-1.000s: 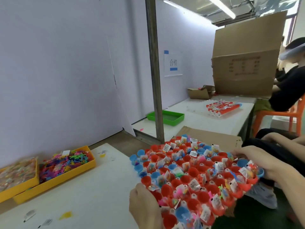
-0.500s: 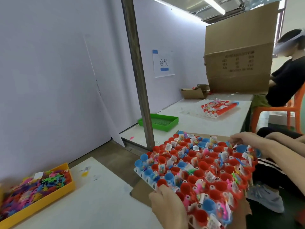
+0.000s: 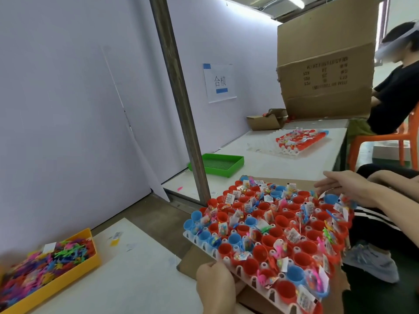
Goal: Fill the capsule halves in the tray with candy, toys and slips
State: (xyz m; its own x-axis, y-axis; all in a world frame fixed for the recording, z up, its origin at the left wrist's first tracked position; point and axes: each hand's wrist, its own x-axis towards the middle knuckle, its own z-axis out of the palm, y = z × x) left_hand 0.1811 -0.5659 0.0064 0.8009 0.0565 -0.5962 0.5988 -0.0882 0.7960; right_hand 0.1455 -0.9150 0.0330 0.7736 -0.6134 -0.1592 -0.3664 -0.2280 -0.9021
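Note:
A white tray (image 3: 205, 244) packed with red and blue capsule halves (image 3: 301, 260) tilts over a brown cardboard sheet (image 3: 192, 257), beyond the table's right edge. Most halves hold small candy bags, bright plastic toys and white printed slips; some red ones look empty. My left hand (image 3: 215, 286) grips the tray's near left edge, thumb on top. My right hand (image 3: 347, 189) lies at the far right corner with its fingers stretched out and apart, touching the rim by a blue half.
A yellow bin of colourful plastic toys (image 3: 52, 264) sits at the table's left. A metal post (image 3: 181, 109) rises behind the tray. The far table holds a green tray (image 3: 217, 164), another filled tray (image 3: 299, 139) and a big cardboard box (image 3: 326, 75). A person (image 3: 394, 98) sits at right.
The tray has shifted right, off the table and over the cardboard. My right hand's fingers have spread out from their grip on the tray's far edge. My view has swung right.

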